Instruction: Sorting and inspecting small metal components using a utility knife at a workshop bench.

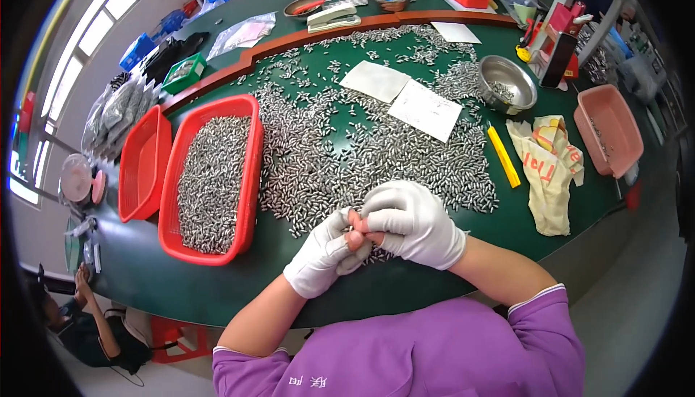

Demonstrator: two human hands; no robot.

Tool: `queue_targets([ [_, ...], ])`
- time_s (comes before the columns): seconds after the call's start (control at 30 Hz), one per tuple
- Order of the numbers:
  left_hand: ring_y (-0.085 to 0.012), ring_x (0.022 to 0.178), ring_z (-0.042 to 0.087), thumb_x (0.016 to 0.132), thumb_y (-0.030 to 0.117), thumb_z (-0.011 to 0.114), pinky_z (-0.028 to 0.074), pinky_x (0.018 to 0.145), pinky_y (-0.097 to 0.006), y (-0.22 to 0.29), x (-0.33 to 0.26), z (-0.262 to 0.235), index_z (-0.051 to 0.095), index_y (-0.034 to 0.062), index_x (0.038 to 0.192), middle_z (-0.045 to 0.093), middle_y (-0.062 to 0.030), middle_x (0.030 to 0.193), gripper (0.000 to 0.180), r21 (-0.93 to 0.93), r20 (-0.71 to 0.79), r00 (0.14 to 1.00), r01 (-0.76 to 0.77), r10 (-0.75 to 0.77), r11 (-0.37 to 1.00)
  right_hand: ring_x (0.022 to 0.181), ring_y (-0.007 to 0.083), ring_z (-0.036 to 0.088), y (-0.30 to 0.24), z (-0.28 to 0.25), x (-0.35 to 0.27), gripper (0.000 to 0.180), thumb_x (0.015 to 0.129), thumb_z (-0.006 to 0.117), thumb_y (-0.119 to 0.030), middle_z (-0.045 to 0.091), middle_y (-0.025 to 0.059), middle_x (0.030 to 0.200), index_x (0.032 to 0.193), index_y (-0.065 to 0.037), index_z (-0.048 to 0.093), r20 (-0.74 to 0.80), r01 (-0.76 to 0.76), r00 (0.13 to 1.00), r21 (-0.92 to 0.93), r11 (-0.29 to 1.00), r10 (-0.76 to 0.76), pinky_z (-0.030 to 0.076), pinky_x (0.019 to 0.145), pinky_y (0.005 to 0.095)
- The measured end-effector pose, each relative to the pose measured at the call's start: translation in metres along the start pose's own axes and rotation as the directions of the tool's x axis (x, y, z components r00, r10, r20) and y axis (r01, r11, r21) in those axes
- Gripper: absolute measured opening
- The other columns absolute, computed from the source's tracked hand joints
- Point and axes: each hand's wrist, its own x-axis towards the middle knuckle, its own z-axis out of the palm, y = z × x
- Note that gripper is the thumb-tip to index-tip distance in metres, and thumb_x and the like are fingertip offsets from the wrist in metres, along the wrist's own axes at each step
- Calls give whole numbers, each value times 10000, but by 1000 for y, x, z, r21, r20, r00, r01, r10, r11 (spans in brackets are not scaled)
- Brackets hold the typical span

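Observation:
Both my hands wear white gloves with bare fingertips and meet over the near edge of a wide spread of small silvery metal pins (pixel 311 172). My left hand (pixel 326 250) is closed, its thumb and fingers pinched together. Against it, my right hand (pixel 413 224) is closed too, fingers curled with the tips touching the left fingertips. Whatever sits between the fingertips is too small and hidden to make out. More of the pins lie under and around the hands on the green table (pixel 318 315). Left of them stands a red basket (pixel 255 158) filled with the same pins.
An empty red basket (pixel 134 212) stands beyond the full one. Two papers (pixel 427 111) lie on the pins. At right are a yellow cutter (pixel 504 156), a cloth (pixel 546 187), a steel bowl (pixel 532 96) and a pink basket (pixel 630 136). A wooden rail (pixel 246 60) edges the back.

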Motion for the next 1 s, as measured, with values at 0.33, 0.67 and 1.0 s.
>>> queue_targets([
  [0.33,-57,515,339,956,393,639,268,467,-208,-6,-4,0,524,103,1045,524,-21,728,324,31,-53,995,-88,89,996,876,306,660,-5,-4,-1,203,769,770,-119,661,75,926,942,-76,674,-21,-67,998,-44,997,66,527,745,405],
  [0.67,-65,542,411,938,390,667,309,481,-203,-5,-6,2,527,116,1008,557,-24,741,316,46,-126,989,-68,73,997,883,311,661,-7,-3,-1,231,758,780,-139,659,75,941,951,-80,666,15,-50,999,-98,994,52,528,740,411],
  [1.0,-63,569,458,897,459,701,328,498,-195,-5,-7,4,527,109,1006,582,-26,765,406,141,-168,980,-79,102,987,932,292,645,-9,-2,-2,231,733,815,-135,654,74,965,888,-88,651,29,-149,988,-22,989,150,515,809,384],
])
